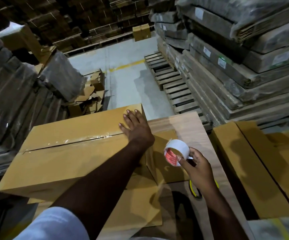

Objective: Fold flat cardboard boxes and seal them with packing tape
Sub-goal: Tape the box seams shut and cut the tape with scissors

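A folded brown cardboard box (67, 153) lies on a wooden table (188, 125), its top flaps closed. Clear packing tape (81, 140) runs along the centre seam. My left hand (135, 126) lies flat with straight fingers on the box's right end, over the end of the tape. To the right of the box, my right hand (198, 165) holds a roll of clear packing tape (175, 151) with a red and white core, lifted off the table. A flat piece of cardboard (136, 208) lies under the box at the near side.
Flat cardboard boxes (261, 163) lie stacked at the right. A yellow and black tape roll (195, 190) sits on the table under my right wrist. Wrapped stacks (244, 54) and wooden pallets (173, 84) stand beyond; cardboard scraps (90, 96) and wrapped bundles fill the left.
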`<state>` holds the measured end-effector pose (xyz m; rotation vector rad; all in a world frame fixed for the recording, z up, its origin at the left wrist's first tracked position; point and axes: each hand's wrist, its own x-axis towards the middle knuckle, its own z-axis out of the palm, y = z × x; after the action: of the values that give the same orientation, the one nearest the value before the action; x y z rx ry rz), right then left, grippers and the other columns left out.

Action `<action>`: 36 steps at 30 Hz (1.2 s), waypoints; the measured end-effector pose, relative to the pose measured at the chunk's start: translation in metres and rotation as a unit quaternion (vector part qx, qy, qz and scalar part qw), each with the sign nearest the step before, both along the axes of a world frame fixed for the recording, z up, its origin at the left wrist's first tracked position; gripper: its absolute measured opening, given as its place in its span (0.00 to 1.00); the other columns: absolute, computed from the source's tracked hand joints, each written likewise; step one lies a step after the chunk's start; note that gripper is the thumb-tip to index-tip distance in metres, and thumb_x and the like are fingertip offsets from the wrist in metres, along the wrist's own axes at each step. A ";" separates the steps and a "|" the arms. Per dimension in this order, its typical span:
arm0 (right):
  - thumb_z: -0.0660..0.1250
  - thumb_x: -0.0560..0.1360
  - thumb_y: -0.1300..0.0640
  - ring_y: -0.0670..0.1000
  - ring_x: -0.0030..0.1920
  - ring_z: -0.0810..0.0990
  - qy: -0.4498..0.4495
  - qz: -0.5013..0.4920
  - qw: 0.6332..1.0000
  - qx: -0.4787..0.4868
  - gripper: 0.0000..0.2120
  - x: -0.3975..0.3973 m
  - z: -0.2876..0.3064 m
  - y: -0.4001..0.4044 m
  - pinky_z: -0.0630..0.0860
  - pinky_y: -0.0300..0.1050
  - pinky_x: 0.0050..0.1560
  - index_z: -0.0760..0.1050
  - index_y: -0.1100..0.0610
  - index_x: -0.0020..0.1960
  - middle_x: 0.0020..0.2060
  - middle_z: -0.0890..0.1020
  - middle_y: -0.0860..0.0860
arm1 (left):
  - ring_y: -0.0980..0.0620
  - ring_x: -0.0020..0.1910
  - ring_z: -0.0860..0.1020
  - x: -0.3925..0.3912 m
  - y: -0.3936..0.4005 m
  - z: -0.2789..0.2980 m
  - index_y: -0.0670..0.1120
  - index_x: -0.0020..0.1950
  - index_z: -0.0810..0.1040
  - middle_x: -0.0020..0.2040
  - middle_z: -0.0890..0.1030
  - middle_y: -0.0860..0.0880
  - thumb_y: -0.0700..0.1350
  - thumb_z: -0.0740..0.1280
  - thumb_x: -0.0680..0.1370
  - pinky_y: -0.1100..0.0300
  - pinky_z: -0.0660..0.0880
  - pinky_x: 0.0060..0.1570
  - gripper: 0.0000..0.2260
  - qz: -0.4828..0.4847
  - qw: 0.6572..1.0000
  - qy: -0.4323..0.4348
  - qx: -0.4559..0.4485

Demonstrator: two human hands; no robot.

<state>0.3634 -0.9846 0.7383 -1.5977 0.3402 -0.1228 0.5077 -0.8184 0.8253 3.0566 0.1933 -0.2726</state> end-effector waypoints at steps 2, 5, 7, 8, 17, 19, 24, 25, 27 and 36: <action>0.80 0.74 0.57 0.42 0.51 0.85 -0.001 -0.001 1.000 -0.001 0.18 -0.002 0.003 0.002 0.83 0.55 0.57 0.79 0.40 0.57 0.50 0.86 0.35 | 0.33 0.81 0.33 0.001 -0.002 0.003 0.40 0.82 0.32 0.81 0.31 0.35 0.43 0.75 0.74 0.28 0.38 0.74 0.55 -0.014 1.000 0.000 0.002; 0.79 0.74 0.56 0.42 0.52 0.85 -0.010 -0.003 1.000 -0.005 0.17 -0.004 0.012 0.005 0.83 0.57 0.58 0.80 0.42 0.58 0.51 0.86 0.36 | 0.36 0.83 0.39 0.000 0.007 -0.001 0.39 0.84 0.41 0.84 0.39 0.37 0.40 0.72 0.76 0.36 0.40 0.78 0.48 -0.071 0.994 -0.058 -0.064; 0.80 0.74 0.54 0.44 0.53 0.85 -0.020 -0.011 1.000 -0.007 0.17 -0.006 0.019 0.007 0.83 0.59 0.57 0.80 0.42 0.59 0.52 0.86 0.38 | 0.40 0.84 0.50 -0.008 0.018 0.002 0.40 0.83 0.56 0.84 0.54 0.39 0.37 0.68 0.79 0.47 0.48 0.80 0.35 -0.115 0.958 -0.132 -0.229; 0.80 0.73 0.52 0.45 0.53 0.86 -0.030 -0.015 0.999 -0.010 0.17 -0.007 0.023 0.009 0.83 0.60 0.57 0.80 0.42 0.58 0.52 0.86 0.39 | 0.43 0.81 0.60 -0.018 0.023 0.009 0.41 0.80 0.65 0.81 0.65 0.41 0.38 0.66 0.81 0.52 0.56 0.79 0.27 -0.130 0.927 -0.159 -0.314; 0.83 0.71 0.51 0.54 0.54 0.85 -0.130 -0.030 0.987 -0.090 0.25 -0.007 0.066 0.040 0.83 0.61 0.53 0.77 0.42 0.64 0.59 0.84 0.45 | 0.54 0.50 0.84 -0.086 0.047 0.074 0.43 0.63 0.84 0.52 0.87 0.50 0.47 0.76 0.78 0.63 0.79 0.47 0.15 -0.060 0.774 0.077 -0.625; 0.83 0.70 0.54 0.53 0.56 0.84 -0.158 -0.033 0.978 -0.136 0.27 -0.007 0.072 0.046 0.83 0.58 0.52 0.75 0.37 0.63 0.60 0.82 0.40 | 0.48 0.56 0.85 -0.084 0.057 0.075 0.41 0.62 0.84 0.55 0.87 0.47 0.43 0.74 0.79 0.54 0.82 0.57 0.12 -0.038 0.766 0.036 -0.641; 0.83 0.68 0.53 0.53 0.54 0.81 -0.199 -0.031 0.947 -0.251 0.30 -0.007 0.083 0.063 0.81 0.56 0.50 0.74 0.39 0.64 0.58 0.78 0.41 | 0.43 0.57 0.84 -0.086 0.084 0.080 0.41 0.57 0.86 0.52 0.87 0.46 0.43 0.71 0.81 0.43 0.79 0.63 0.08 -0.021 0.773 -0.023 -0.633; 0.84 0.67 0.56 0.55 0.55 0.80 -0.219 -0.035 0.932 -0.287 0.30 -0.007 0.083 0.066 0.80 0.56 0.51 0.75 0.44 0.65 0.58 0.78 0.42 | 0.44 0.56 0.84 -0.088 0.087 0.080 0.42 0.57 0.86 0.52 0.88 0.46 0.44 0.71 0.82 0.43 0.80 0.62 0.08 -0.025 0.777 -0.035 -0.628; 0.82 0.69 0.55 0.57 0.60 0.79 -0.265 -0.041 0.898 -0.350 0.28 -0.006 0.084 0.072 0.78 0.56 0.56 0.77 0.56 0.65 0.60 0.80 0.50 | 0.46 0.55 0.85 -0.093 0.095 0.082 0.43 0.57 0.86 0.51 0.88 0.48 0.46 0.70 0.82 0.45 0.81 0.60 0.09 -0.033 0.777 -0.049 -0.627; 0.84 0.62 0.73 0.56 0.72 0.77 -0.363 0.012 0.881 -0.304 0.36 -0.014 0.099 0.102 0.77 0.66 0.65 0.76 0.57 0.65 0.66 0.81 0.54 | 0.48 0.56 0.84 -0.105 0.133 0.091 0.46 0.58 0.86 0.54 0.87 0.50 0.45 0.73 0.80 0.47 0.81 0.60 0.08 -0.061 0.747 -0.048 -0.661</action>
<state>0.3490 -0.8827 0.8370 -2.0293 -0.3465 -0.8547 0.4023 -0.6853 0.9168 1.6344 -0.1653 -0.1397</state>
